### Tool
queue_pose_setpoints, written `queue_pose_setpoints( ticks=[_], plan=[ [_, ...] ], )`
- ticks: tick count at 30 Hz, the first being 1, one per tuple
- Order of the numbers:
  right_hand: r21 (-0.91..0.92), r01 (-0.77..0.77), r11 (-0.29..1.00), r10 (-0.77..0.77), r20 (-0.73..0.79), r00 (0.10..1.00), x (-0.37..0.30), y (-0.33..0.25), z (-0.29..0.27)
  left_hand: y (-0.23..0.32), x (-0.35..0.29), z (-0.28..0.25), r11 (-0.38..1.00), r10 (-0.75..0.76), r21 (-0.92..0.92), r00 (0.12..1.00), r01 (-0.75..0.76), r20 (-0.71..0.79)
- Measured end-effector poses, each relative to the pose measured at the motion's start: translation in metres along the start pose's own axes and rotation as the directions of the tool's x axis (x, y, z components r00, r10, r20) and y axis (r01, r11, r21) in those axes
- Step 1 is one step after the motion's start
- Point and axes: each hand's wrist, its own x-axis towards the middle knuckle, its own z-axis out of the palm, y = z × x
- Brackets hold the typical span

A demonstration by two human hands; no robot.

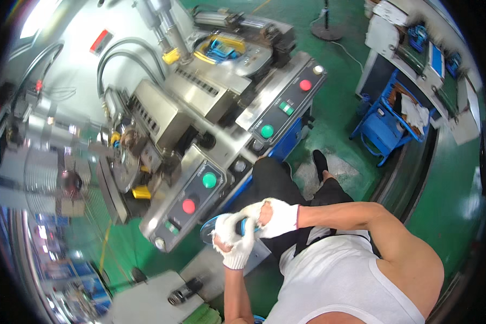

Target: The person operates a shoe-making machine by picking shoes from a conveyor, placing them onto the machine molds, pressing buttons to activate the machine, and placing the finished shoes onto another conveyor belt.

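My left hand [235, 240], in a white knitted glove, is closed on a blue curved piece [207, 229] in front of my lap. My right hand [278, 217], gloved the same way, meets the left from the right side, its fingers closed at the piece's other end. Between the gloves a dark gap shows, edged with blue. The gloves cover most of the piece, so its kind cannot be made out. Just ahead is a metal machine's control panel [181, 218] with green and red push buttons.
A second button panel [294, 100] sits farther right on the machine. Blue strap-like pieces [221, 51] lie in a yellow-edged holder at its back. A blue chair [380, 129] with cloths stands to the right, beside a bench [386, 35]. A grey tabletop [146, 297] is at lower left.
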Motion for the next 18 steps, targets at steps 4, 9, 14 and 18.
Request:
queue_pose_setpoints(
  ticks=[4,9,14,18],
  plan=[
    [0.077,-0.415,0.907,0.42,-0.085,0.903,-0.05,0.055,-0.058,0.036,0.12,0.013,0.931,0.363,-0.126,0.901,-0.342,0.238],
    [0.25,-0.889,0.383,0.899,0.121,0.421,-0.146,0.066,-0.116,0.058,0.239,0.054,0.879,0.477,-0.012,0.879,-0.477,0.009],
    [0.98,-0.041,0.194,0.885,-0.156,0.439,-0.195,0.083,-0.09,-0.005,0.387,0.128,0.962,0.261,0.072,0.965,-0.263,0.039],
    [0.998,-0.039,-0.04,0.96,0.049,0.277,-0.223,0.124,-0.077,-0.037,0.494,0.193,0.982,-0.016,0.189,1.0,0.015,0.004]
  ],
)
